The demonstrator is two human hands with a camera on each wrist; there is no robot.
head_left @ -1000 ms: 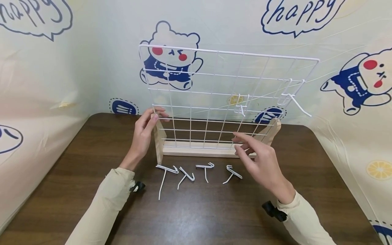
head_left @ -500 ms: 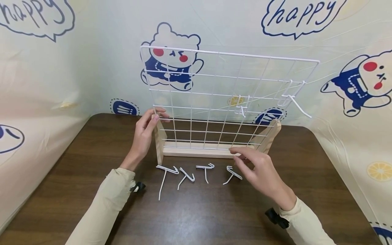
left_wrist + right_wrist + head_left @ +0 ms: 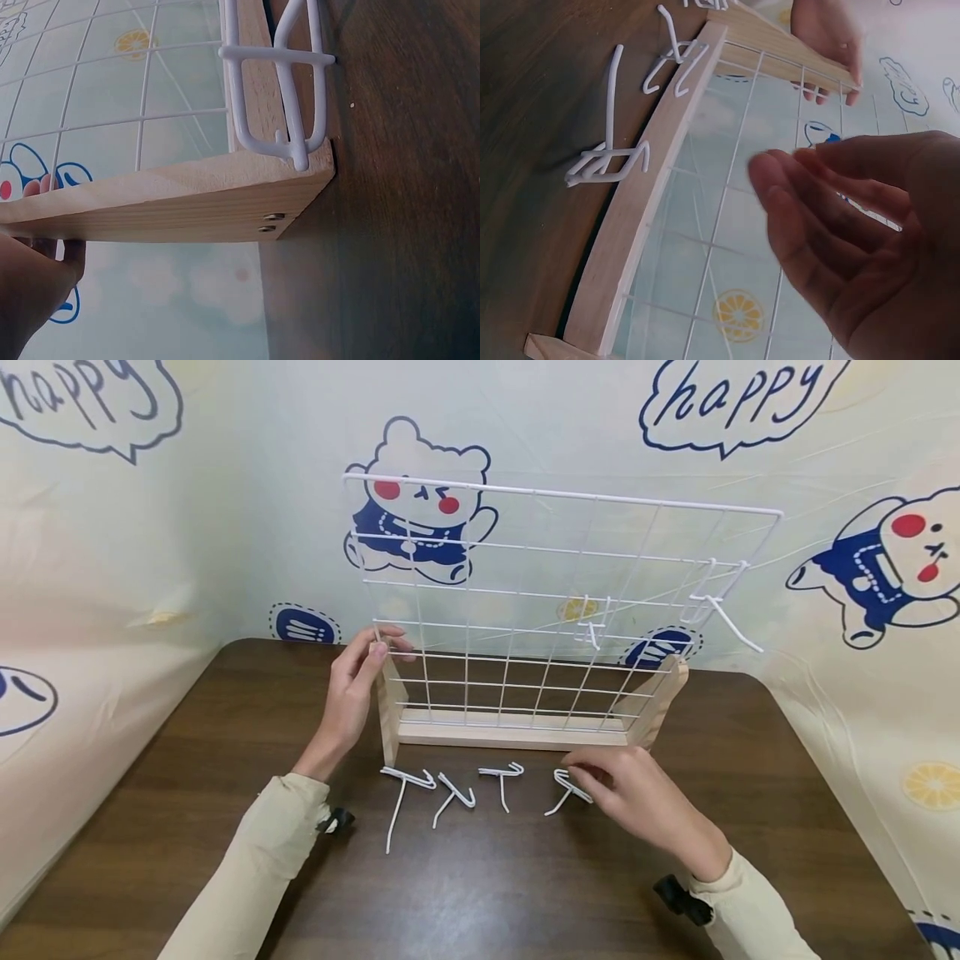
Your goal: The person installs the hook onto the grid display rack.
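Note:
A white wire grid rack (image 3: 562,494) stands upright on a pale wooden base (image 3: 510,737). My left hand (image 3: 348,693) grips its left wooden side (image 3: 390,714) near the top, thumb in front and fingers behind. My right hand (image 3: 648,797) hovers just over the rightmost loose white wire hook (image 3: 562,777), fingers loosely bent; in the right wrist view a hook (image 3: 609,112) lies apart from the fingertips, with nothing between them. Farther left on the table lie a hook (image 3: 502,772), a shorter hook (image 3: 455,791) and a long hook (image 3: 402,789).
Two white hooks hang on the grid's right half: a short hook (image 3: 592,631) and a longer hook (image 3: 720,606) near the right edge. The brown table (image 3: 480,893) extends in front. A cartoon-printed sheet (image 3: 285,527) covers the walls behind and beside it.
My right hand has moved down from in front of the grid's lower right to the rightmost loose hook, its fingers drawing closer together. The left hand stays on the wooden side.

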